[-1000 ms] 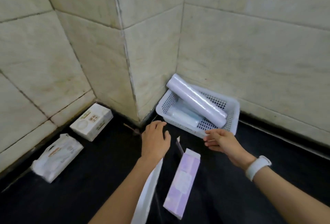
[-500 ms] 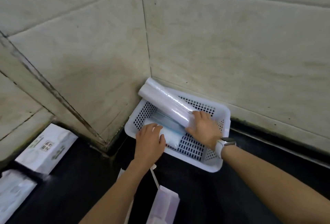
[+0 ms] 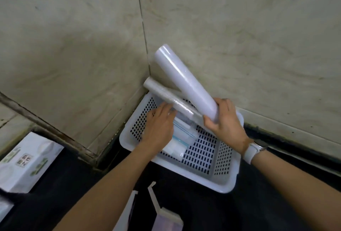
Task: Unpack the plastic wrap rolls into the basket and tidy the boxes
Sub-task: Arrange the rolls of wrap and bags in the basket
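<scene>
A white perforated basket [image 3: 227,188] sits in the wall corner on the dark floor. My right hand [image 3: 227,123] grips the lower end of a thick pale lilac wrap roll [image 3: 184,81], which tilts up and away over the basket's back edge. A thinner grey roll [image 3: 164,93] lies slanted beneath it, one end sticking out past the basket's far corner. My left hand [image 3: 159,129] reaches into the basket palm down, its straight fingertips touching the grey roll. Flat white and blue packets [image 3: 182,138] lie on the basket bottom, partly under my left hand.
Two opened boxes lie at the bottom edge: a purple one [image 3: 168,219] and a white one [image 3: 129,210], flaps up. A white printed carton [image 3: 25,162] stands at the left by the wall. Tiled walls close off the corner behind the basket.
My right hand went from the floor to the lilac roll and has raised it off the basket, uncovering the grey roll. My left hand moved forward into the basket.
</scene>
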A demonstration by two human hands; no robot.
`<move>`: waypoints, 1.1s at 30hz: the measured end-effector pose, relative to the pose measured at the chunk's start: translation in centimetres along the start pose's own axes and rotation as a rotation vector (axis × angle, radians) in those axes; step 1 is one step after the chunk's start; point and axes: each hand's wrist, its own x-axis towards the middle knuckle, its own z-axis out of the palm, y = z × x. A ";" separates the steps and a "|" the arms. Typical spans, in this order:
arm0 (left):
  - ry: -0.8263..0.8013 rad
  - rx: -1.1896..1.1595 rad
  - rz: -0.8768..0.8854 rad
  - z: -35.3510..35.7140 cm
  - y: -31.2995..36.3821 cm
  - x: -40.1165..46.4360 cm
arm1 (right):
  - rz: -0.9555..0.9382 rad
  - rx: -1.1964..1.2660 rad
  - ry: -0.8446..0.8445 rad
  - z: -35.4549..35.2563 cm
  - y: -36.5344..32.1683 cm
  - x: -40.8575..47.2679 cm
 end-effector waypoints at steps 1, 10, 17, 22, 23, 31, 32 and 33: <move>-0.021 0.031 0.019 0.4 0.1 0.7 | 0.005 -0.001 0.012 -0.4 0.2 0.3; 0.164 0.303 0.134 0.5 0.2 4.3 | -0.051 -0.153 -0.019 -0.6 1.1 1.9; 0.239 0.319 0.273 0.2 -1.9 2.4 | -0.020 -0.176 -0.190 2.3 1.9 2.3; 0.198 0.305 0.290 -0.1 -2.7 2.0 | -0.010 -0.181 -0.189 3.5 2.0 1.8; 0.185 0.295 0.279 -0.2 -2.7 1.9 | -0.006 -0.205 -0.192 3.6 2.0 1.7; 0.141 0.177 0.215 -0.6 -2.1 2.0 | -0.111 -0.124 -0.160 3.2 2.2 0.4; 0.144 0.176 0.219 -0.6 -2.1 2.0 | -0.144 -0.135 -0.164 3.1 2.1 0.0; 0.141 0.176 0.221 -0.6 -2.0 2.0 | -0.174 -0.164 -0.187 3.0 2.0 -0.3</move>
